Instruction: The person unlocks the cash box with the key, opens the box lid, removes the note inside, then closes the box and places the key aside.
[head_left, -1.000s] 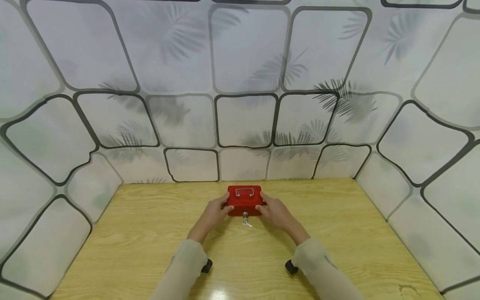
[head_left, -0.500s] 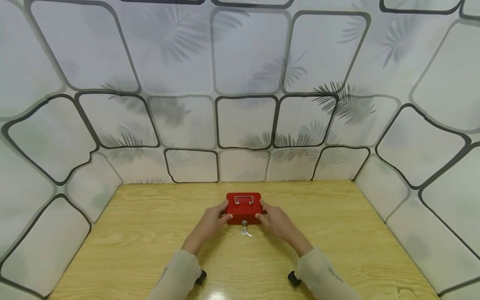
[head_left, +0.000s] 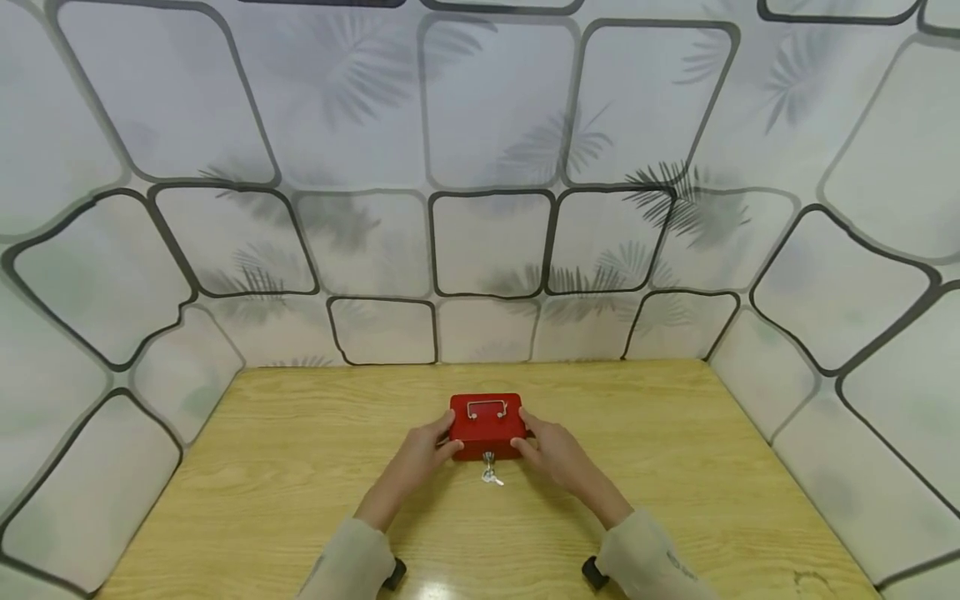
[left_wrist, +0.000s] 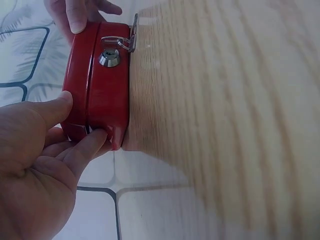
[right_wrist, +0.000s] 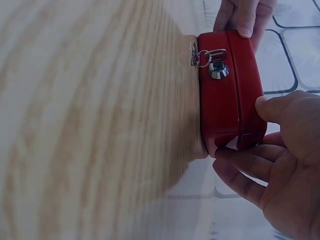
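Note:
A small red cash box with a wire handle on its lid sits on the wooden table, lid closed. Keys on a ring hang at the lock on its front. My left hand grips the box's left end, thumb at the lid edge and fingers curled against the side. At the opposite end my right hand holds it the same way, as the right wrist view shows with its thumb on the lid's edge.
The pale wooden table runs back to a patterned cloth wall, which also encloses both sides. A dark strap piece shows under the left cuff, another under the right.
Both hands have drawn the red cash box toward me across the table, keeping hold of its two ends. The keys have come along with it.

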